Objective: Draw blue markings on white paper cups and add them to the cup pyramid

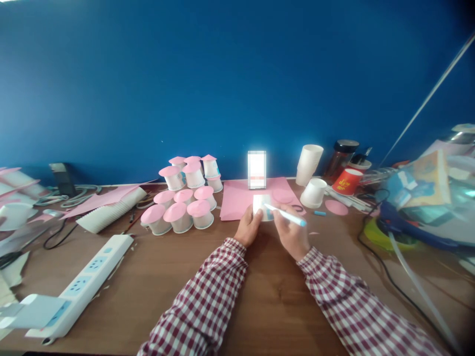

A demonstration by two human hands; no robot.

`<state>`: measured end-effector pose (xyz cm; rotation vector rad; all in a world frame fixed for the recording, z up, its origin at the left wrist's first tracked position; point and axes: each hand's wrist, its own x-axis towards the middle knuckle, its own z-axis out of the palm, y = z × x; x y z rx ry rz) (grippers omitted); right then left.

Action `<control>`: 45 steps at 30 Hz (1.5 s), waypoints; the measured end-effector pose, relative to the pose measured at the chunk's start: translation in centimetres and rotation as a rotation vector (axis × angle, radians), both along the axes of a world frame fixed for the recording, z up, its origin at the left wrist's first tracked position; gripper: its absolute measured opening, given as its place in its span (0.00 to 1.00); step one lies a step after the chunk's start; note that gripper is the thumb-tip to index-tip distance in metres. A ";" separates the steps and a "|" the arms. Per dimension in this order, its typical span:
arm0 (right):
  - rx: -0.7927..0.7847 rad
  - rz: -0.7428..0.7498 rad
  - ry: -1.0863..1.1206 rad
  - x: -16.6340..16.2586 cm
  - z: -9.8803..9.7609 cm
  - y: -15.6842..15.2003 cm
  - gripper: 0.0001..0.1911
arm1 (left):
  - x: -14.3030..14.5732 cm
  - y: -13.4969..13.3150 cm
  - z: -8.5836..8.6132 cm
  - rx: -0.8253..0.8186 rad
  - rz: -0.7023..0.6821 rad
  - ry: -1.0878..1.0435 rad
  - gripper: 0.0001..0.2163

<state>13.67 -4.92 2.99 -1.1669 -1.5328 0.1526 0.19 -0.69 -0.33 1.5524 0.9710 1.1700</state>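
Fingers of my left hand [248,227] are wrapped round the side of a white paper cup [261,206], which has some pale blue marking on its wall. Held in my right hand [291,232] is a white marker [287,215] with a light blue end, its tip at the right side of the cup. A small blue marker cap [319,213] lies on the table to the right. Behind the cup rests a stack of pink paper [233,200], with a pink disc and part of a dark scissor handle [298,208] on it.
At left stand several paper cups with pink cone tops [176,212], beside a long stack of white cups [111,210] and a power strip [85,282]. Right are stacked white cups [309,163], an upturned cup [313,193], a red cup [348,182], a dark jar and a cable. A bright, blurred-out screen [257,169] stands behind.
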 end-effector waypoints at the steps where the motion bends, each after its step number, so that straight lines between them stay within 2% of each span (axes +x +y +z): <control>1: -0.001 0.000 0.003 0.0 0.0 0.0 0.11 | 0.0 0.0 0.0 -0.002 -0.001 0.002 0.20; 16: 0.001 -0.017 0.018 0.1 0.1 0.0 0.10 | 0.0 0.0 0.0 -0.019 0.011 -0.007 0.21; 23: -0.009 0.044 0.191 0.2 -0.2 0.2 0.11 | 0.0 -0.1 0.2 -0.003 -0.007 -0.008 0.21; 32: 0.007 0.018 0.014 0.1 0.1 0.0 0.12 | 0.0 0.0 0.2 -0.005 0.008 0.005 0.20; 45: 0.012 0.011 0.026 0.2 -0.2 0.2 0.11 | 0.0 0.0 0.2 0.015 -0.004 0.018 0.21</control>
